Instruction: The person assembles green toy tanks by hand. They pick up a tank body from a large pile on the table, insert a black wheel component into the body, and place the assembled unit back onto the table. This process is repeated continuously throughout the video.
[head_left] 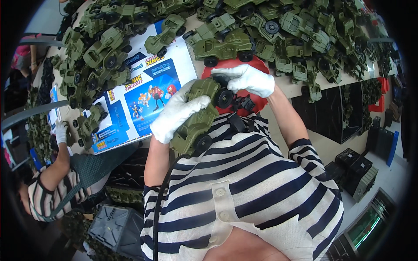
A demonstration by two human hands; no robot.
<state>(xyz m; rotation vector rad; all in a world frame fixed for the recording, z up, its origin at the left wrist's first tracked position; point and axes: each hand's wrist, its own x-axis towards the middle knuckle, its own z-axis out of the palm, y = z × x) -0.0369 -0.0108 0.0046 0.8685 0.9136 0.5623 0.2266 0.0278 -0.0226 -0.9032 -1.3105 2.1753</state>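
An olive-green toy jeep with black wheels is tilted in front of my chest. My left hand, in a white glove, wraps round its body with the thumb across the top. My right hand, also gloved, is at the jeep's far end, its fingers over a black wheel there. Another wheel of the same jeep shows below my right fingers. Just beneath is a red dish with small black parts in it.
Piles of green toy jeeps cover the far table, with another heap at the left. A printed blue and white cardboard sheet lies left of me. A co-worker's gloved hand is at far left. Black crates stand at right.
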